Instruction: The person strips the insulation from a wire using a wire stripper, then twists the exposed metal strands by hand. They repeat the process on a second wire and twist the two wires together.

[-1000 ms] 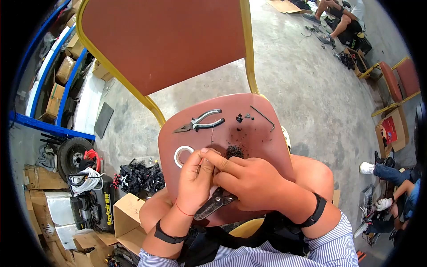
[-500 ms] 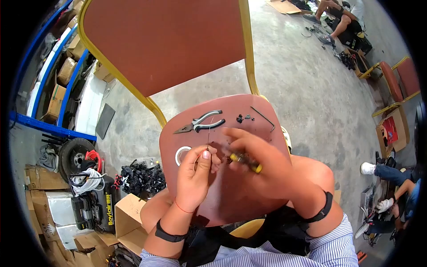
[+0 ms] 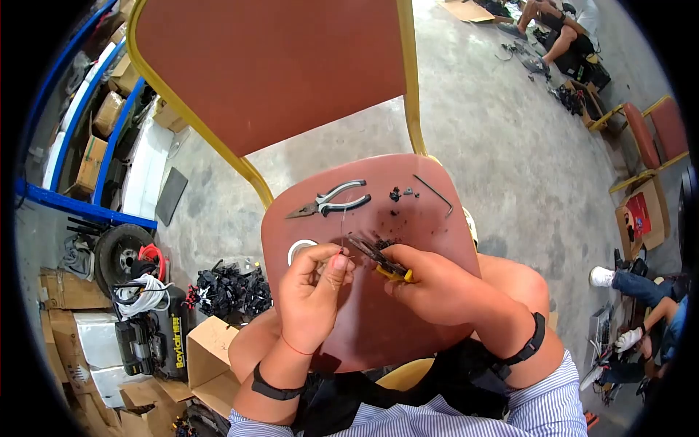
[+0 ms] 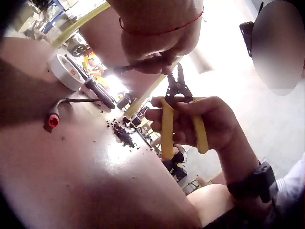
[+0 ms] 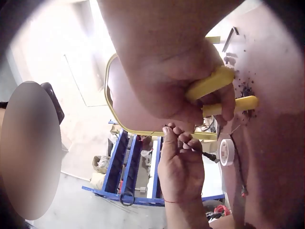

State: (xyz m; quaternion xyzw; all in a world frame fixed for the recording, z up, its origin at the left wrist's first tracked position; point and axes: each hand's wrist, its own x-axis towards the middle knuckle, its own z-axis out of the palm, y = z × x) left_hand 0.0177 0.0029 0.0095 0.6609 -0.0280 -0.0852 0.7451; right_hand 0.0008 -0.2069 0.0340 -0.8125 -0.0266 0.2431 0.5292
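Observation:
Above the chair seat [image 3: 364, 349], my left hand [image 3: 312, 298] pinches a thin wire [image 3: 344, 226] between thumb and fingers. My right hand [image 3: 444, 288] grips yellow-handled wire strippers [image 3: 375, 255], whose dark jaws point toward the left fingertips. In the left wrist view the strippers' yellow handles [image 4: 167, 129] stand spread apart in the right hand [image 4: 214, 119]. Grey-handled pliers [image 3: 320, 207], a white tape roll [image 3: 297, 250] and an L-shaped hex key [image 3: 435, 195] lie on the seat. Small black bits [image 4: 124, 133] are heaped there. In the left wrist view a cable with a red connector [image 4: 53, 120] lies near the tape.
The chair's red backrest [image 3: 269, 65] rises beyond the seat. Blue shelving [image 3: 80, 207], a tire [image 3: 120, 255] and an open cardboard box [image 3: 211, 353] are at the left. People sit at the far right, near a red chair [image 3: 648, 135].
The right hand has moved away from the left fingers and turned the strippers, so their jaws now point at the left fingertips. The left hand keeps its pinch on the wire.

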